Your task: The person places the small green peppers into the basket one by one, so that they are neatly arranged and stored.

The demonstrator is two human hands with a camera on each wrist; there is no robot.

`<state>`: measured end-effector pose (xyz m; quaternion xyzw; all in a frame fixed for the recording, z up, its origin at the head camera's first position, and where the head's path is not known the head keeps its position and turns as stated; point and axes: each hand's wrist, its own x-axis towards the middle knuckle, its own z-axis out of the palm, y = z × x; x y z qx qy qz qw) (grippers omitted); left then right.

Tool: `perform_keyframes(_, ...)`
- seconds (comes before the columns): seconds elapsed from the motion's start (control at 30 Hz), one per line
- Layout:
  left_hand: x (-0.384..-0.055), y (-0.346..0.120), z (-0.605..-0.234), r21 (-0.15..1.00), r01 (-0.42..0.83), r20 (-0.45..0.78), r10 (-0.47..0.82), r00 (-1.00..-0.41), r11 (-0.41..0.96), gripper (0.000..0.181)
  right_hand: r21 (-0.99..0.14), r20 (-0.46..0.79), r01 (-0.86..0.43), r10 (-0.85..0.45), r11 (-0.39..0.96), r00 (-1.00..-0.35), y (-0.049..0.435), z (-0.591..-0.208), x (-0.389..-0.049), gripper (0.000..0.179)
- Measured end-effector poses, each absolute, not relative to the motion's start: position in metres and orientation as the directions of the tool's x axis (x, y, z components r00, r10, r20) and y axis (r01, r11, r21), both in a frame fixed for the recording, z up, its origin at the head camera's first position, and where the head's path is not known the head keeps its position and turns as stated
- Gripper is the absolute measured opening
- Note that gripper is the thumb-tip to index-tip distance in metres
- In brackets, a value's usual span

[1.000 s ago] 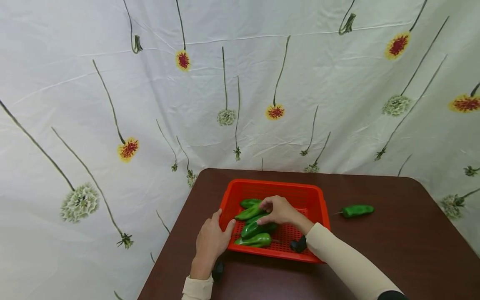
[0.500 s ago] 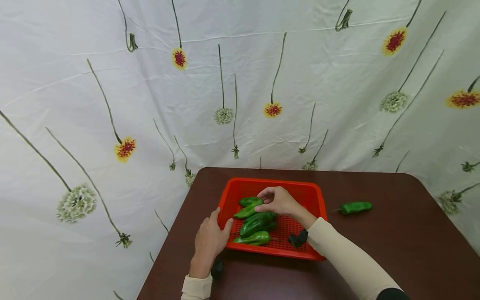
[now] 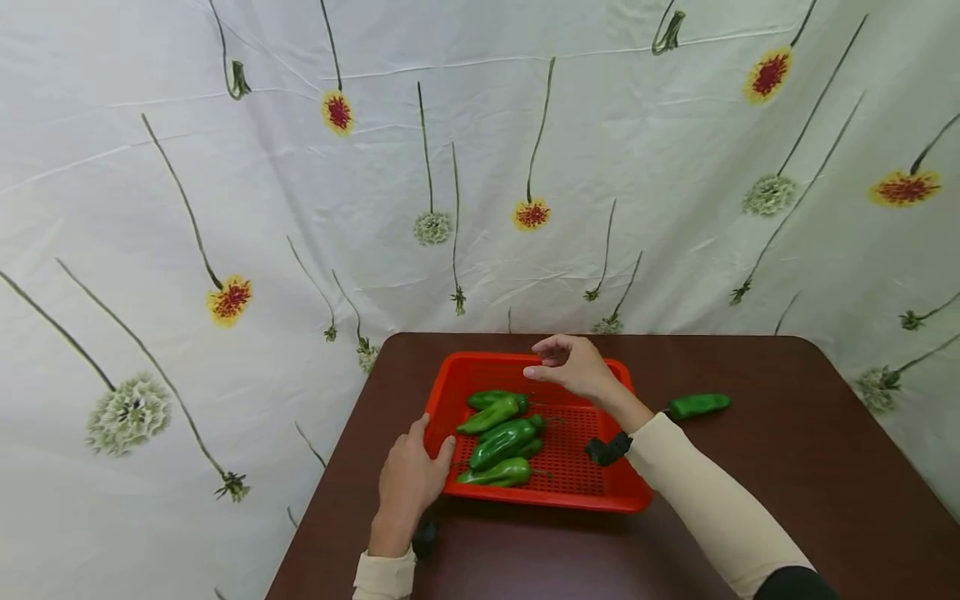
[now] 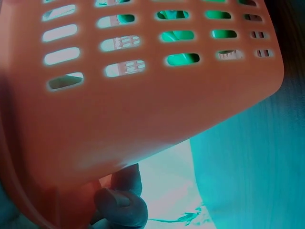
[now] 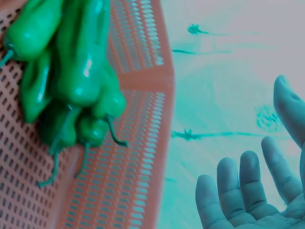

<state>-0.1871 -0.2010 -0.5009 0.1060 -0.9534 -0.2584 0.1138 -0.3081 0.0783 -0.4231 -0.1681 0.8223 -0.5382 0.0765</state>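
A red plastic basket (image 3: 547,500) with slotted walls sits on the table, holding several long green peppers (image 3: 506,443) toward its left side. At the basket's left edge, my left hand (image 3: 411,475) grips the rim; the left wrist view has its fingertips (image 4: 121,207) curled at the basket wall (image 4: 143,109). Over the basket's back rim my right hand (image 3: 576,367) is raised with nothing in it. In the right wrist view its fingers (image 5: 251,181) are spread, apart from the peppers (image 5: 78,67) in the basket.
One green pepper (image 3: 698,406) lies on the dark brown table (image 3: 795,467) right of the basket. A white flower-patterned cloth (image 3: 480,167) hangs behind the table and along its left side. Dark wrist devices (image 3: 609,450) show near both wrists.
My right hand has let go of a light green pepper in the basket and moved up and back over the rear rim. The left hand has kept its place on the rim.
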Motion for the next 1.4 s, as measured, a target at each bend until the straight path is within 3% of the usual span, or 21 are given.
perform_keyframes(0.4,-0.187,-0.203,-0.504,0.504,-0.148,0.163,-0.262,-0.951,0.851,0.069,-0.935,0.047,-0.126,-0.235,0.330,-0.971,0.120,-0.409,-0.316,0.056)
perform_keyframes(0.83,-0.187,-0.205,-0.504,0.499,-0.143,0.171,-0.259,-0.951,0.855,0.070,-0.910,0.065,-0.119,-0.146,0.396,-0.987,0.181,-0.422,-0.311,0.061)
perform_keyframes(1.4,-0.189,-0.202,-0.502,0.507,-0.136,0.172,-0.255,-0.952,0.851,0.069,-0.860,0.184,-0.185,-0.049,0.475,-0.982,0.270,-0.435,-0.299,0.060)
